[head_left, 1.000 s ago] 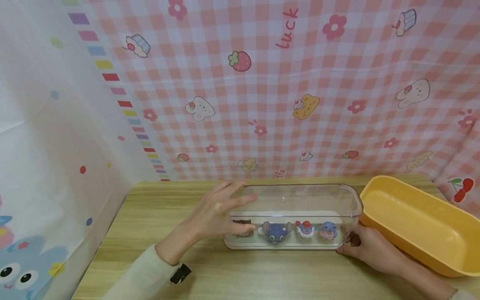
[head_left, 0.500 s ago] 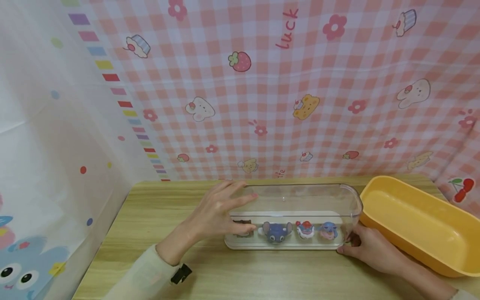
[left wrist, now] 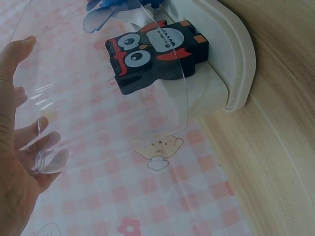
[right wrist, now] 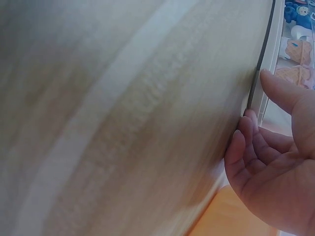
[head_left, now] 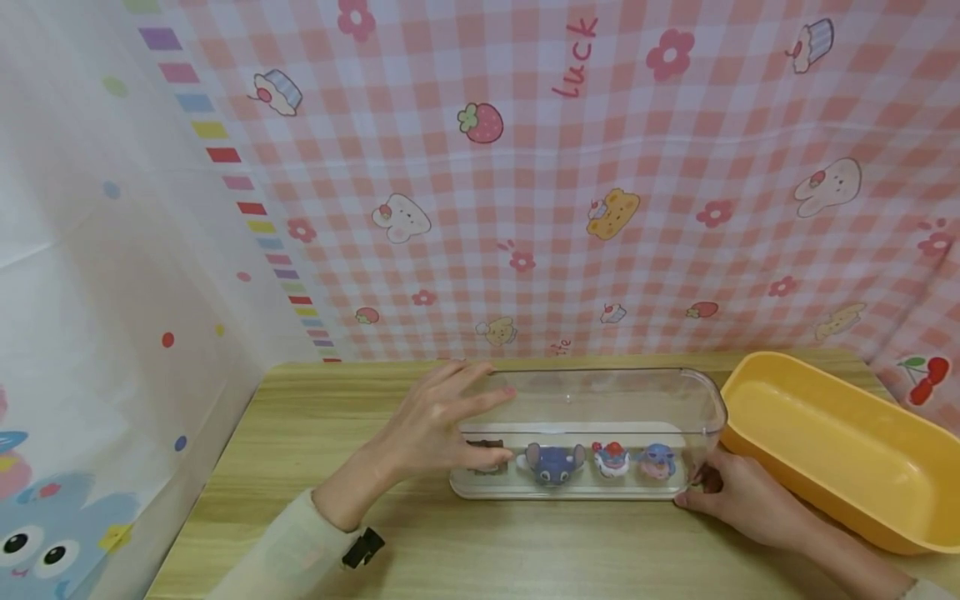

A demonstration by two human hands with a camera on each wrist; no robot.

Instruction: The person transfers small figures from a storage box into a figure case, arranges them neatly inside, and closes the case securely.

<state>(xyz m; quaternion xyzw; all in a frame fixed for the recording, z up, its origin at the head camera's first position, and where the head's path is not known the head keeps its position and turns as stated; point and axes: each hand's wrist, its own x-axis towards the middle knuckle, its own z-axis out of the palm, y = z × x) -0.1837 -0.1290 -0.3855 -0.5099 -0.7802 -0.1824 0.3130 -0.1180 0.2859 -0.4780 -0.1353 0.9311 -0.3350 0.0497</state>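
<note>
A clear plastic cover (head_left: pixel 600 400) stands over a long white base (head_left: pixel 570 494) on the table. My left hand (head_left: pixel 423 429) grips the cover's left end, thumb in front and fingers spread over the far side. With thumb and curled fingers, my right hand (head_left: pixel 742 497) pinches the base's right end; in the right wrist view the thumb lies along the base's rim (right wrist: pixel 268 73). Through the plastic show a black-and-red owl figure (left wrist: pixel 152 51), a big-eared blue figure (head_left: pixel 553 467), a red-topped figure (head_left: pixel 611 462) and a blue-and-pink one (head_left: pixel 657 462). The left thumb partly hides the owl in the head view.
A yellow plastic bin (head_left: pixel 817 417) stands at the right, close to the cover and behind the right hand. Pink checked cloth (head_left: pixel 525 167) hangs along the table's back edge, white printed cloth (head_left: pixel 97 275) on the left. The wood-grain table (head_left: pixel 300 417) extends around the base.
</note>
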